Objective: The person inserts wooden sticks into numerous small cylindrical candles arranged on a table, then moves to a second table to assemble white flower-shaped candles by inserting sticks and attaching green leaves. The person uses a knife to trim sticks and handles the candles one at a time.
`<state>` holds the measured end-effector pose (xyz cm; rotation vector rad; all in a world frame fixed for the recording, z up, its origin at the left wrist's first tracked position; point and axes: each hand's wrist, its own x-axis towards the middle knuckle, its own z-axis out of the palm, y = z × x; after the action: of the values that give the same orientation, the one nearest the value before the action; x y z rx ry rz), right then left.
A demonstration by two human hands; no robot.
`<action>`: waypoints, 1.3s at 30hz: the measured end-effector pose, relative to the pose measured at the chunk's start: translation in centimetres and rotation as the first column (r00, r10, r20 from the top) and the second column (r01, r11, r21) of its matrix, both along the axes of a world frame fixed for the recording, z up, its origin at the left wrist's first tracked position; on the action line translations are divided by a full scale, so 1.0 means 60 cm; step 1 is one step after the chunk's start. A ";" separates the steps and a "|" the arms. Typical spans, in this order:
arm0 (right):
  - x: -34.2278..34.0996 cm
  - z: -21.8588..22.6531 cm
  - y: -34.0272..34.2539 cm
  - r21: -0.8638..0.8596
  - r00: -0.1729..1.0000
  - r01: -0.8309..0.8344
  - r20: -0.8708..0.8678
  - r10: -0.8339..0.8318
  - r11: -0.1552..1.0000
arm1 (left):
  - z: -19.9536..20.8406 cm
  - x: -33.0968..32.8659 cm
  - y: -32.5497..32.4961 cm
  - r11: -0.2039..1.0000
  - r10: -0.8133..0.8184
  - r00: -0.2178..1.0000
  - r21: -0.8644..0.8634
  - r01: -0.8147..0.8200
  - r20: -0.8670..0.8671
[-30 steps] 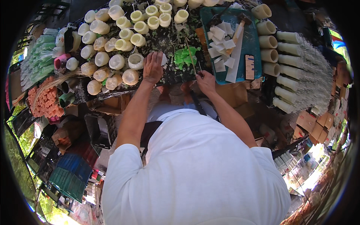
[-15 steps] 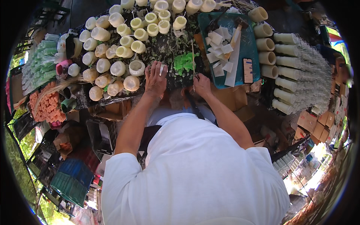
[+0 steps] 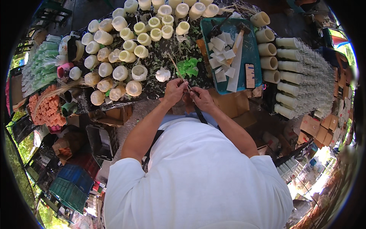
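Observation:
My left hand (image 3: 175, 91) and my right hand (image 3: 202, 99) are close together at the table's near edge. Both have their fingers closed around the lower end of a thin pale stick (image 3: 176, 65), which slants up and to the left over the table. Just left of its tip area lies a white, rounded, lumpy piece (image 3: 162, 74), touched by neither hand. Bright green crumpled pieces (image 3: 187, 67) form a small pile right of the stick. Pale cup-shaped candles (image 3: 139, 71), some with wicks showing, stand in rows to the left and beyond.
A teal tray (image 3: 253, 45) on the right holds white flat pieces, a hammer (image 3: 239, 36) and a phone (image 3: 250, 75). Beside it are beige cylinders (image 3: 268, 49) and stacked clear glassy tubes (image 3: 316, 72). Orange pieces (image 3: 46, 107) are heaped at far left.
My left hand has left the white lump and moved right, onto the stick beside my right hand. The stick has tipped from upright to slanting left, and my right hand has come slightly nearer me.

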<state>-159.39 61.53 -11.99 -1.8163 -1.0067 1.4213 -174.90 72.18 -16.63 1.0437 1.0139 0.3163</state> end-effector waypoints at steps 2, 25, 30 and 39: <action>0.000 -0.008 -0.005 -0.009 1.000 0.007 -0.024 -0.007 1.000 | -0.007 0.002 -0.001 1.000 0.004 1.000 -0.005 -0.004 -0.010; -0.007 -0.010 0.025 0.132 0.900 -0.195 0.417 0.124 0.972 | 0.104 -0.059 0.008 0.938 -0.092 0.984 0.317 0.137 -0.152; 0.029 -0.069 0.044 0.005 0.715 -0.190 0.686 0.135 0.982 | 0.075 -0.096 0.007 0.857 -0.080 0.979 0.489 0.165 -0.189; 0.058 -0.059 0.062 -0.030 0.658 -0.097 0.748 0.087 0.995 | 0.128 -0.240 0.001 0.810 -0.085 0.961 0.544 0.220 -0.262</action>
<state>-155.89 65.25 -15.55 -2.4364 -1.5092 0.6515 -189.28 72.25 -8.95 1.7342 1.0528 0.3849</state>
